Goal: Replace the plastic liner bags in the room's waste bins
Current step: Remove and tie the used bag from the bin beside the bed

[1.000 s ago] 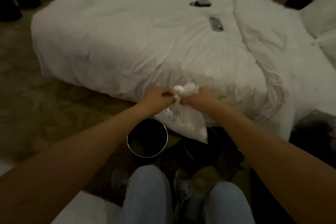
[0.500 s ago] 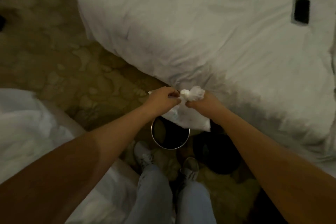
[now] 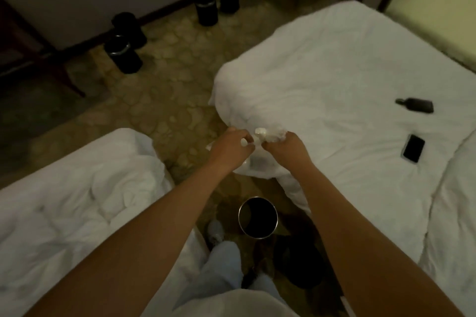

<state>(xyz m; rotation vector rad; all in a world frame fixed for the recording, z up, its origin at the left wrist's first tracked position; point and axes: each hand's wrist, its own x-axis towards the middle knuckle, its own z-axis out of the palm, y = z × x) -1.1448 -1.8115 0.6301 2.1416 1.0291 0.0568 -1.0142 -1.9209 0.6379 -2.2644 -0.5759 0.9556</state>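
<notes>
Left hand [image 3: 233, 148] and right hand [image 3: 286, 148] both pinch the bunched neck of a translucent white plastic liner bag [image 3: 268, 135], held up over the bed edge, above the chrome-rimmed black waste bin [image 3: 258, 217]. Likely knotting: keep neck twisted tight, pull the ends evenly.

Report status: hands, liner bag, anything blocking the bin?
Left hand and right hand both gripping bunched neck of white plastic liner bag. Bag held up over the floor, against the white bed edge. Open chrome-rimmed round bin below, mouth unobstructed.
</notes>
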